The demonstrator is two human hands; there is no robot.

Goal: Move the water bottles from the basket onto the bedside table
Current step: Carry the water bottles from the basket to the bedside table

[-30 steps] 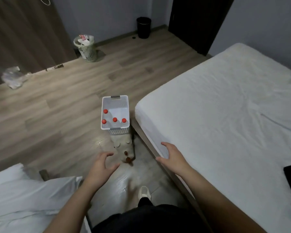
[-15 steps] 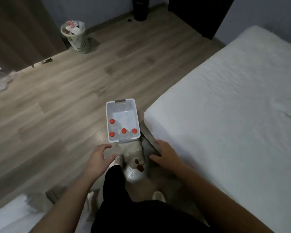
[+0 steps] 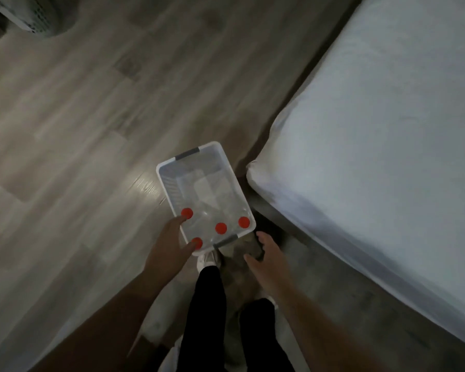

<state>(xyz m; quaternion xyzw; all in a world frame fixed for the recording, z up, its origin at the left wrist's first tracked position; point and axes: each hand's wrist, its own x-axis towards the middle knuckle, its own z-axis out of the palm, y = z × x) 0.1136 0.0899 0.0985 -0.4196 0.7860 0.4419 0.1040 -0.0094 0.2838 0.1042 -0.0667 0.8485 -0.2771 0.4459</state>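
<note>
Four bottles, seen as red caps (image 3: 221, 228), stand in the near end of a white basket (image 3: 164, 181) on the wood floor (image 3: 78, 130), just beside the bed (image 3: 373, 157) corner. The left hand (image 3: 169, 244) is open, its fingers at the basket's near-left rim beside two caps. The right hand (image 3: 265, 255) is open, fingers spread, just beside the basket's near-right corner, gripping nothing.

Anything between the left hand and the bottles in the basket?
Nothing visible. The left hand is at the basket rim, fingertips beside two red-capped bottles, whose tops are uncovered. The right hand hangs empty beside it.
</note>
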